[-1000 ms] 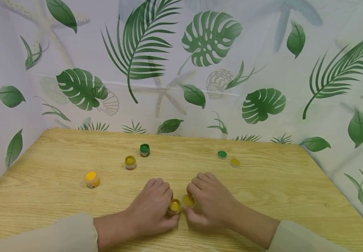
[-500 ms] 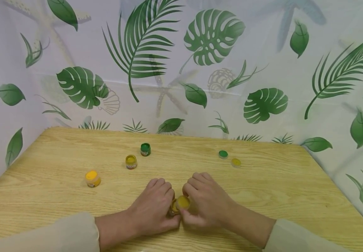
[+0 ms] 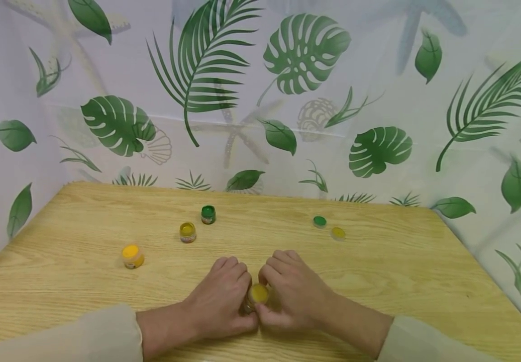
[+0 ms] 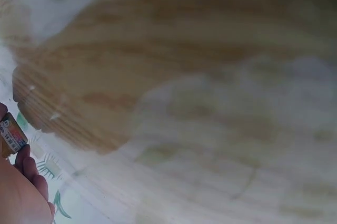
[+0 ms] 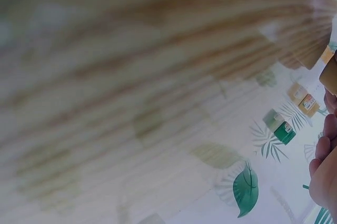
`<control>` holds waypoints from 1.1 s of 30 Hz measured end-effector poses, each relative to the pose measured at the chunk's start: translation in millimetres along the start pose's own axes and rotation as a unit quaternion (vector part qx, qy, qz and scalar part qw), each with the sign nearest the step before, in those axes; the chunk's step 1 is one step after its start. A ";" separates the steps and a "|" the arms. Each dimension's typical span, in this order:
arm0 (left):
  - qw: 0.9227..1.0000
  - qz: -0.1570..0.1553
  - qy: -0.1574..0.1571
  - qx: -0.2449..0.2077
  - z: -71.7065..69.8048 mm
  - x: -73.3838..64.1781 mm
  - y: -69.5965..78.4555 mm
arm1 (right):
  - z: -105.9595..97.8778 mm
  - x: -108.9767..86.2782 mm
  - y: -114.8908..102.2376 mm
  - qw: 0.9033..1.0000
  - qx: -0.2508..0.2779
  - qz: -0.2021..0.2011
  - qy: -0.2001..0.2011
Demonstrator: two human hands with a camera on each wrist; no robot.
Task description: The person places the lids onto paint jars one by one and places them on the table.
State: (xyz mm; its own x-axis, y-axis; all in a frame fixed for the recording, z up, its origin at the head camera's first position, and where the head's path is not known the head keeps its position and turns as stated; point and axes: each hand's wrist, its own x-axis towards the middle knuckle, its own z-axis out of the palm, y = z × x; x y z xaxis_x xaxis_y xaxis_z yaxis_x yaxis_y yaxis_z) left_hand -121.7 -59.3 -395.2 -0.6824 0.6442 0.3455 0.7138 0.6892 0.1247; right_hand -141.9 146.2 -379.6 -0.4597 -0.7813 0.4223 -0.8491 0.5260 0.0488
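Near the front of the table, my left hand (image 3: 221, 301) grips a small paint jar (image 4: 13, 135), its printed label showing in the left wrist view. A yellow lid (image 3: 258, 293) is pinched between the thumb and fingers of my right hand (image 3: 294, 294). It lies over the jar's mouth, hiding the paint inside and most of the jar from the head view. The knuckles of both hands are close together around jar and lid. In the right wrist view, only the fingers of the right hand (image 5: 326, 155) show at the right edge.
On the wooden table (image 3: 400, 271), an open green paint jar (image 3: 208, 214) and an open dark yellow jar (image 3: 187, 233) stand back left. An orange-yellow jar (image 3: 132, 256) stands further left. A green lid (image 3: 319, 221) and a yellow-centred lid (image 3: 338, 233) lie back right. Leaf-printed cloth (image 3: 242, 151) hangs behind.
My right hand has brought the yellow lid leftward, from beside the open jar to over its mouth. The left hand has stayed almost in place, holding the jar.
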 end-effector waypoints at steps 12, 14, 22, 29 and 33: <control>1.000 0.001 -0.013 -0.007 1.3 0.2 0.4 | 0.9 -0.3 -2.6 1.000 0.018 0.003 -0.020; 1.000 0.003 -0.015 -0.009 1.5 0.4 -0.1 | 0.6 0.2 -3.2 1.000 0.018 0.001 -0.020; 1.000 0.014 -0.008 -0.006 2.5 0.9 -1.0 | 0.2 0.3 -3.7 1.000 0.017 -0.001 -0.025; 1.000 0.015 0.000 -0.004 0.7 0.9 -1.5 | -1.0 0.1 -2.1 0.999 0.022 0.000 -0.031; 1.000 0.015 -0.004 -0.008 0.1 1.4 -1.4 | -2.1 0.6 -2.9 0.999 0.019 0.014 -0.045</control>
State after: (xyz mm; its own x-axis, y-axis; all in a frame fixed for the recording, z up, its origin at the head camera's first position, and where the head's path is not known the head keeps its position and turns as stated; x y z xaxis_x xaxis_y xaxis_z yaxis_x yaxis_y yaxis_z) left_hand -123.7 -59.4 -395.0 -0.6616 0.6673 0.3421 0.7365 0.6640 0.1291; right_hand -139.2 144.9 -377.6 -0.5038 -0.7945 0.3391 -0.8437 0.5367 0.0038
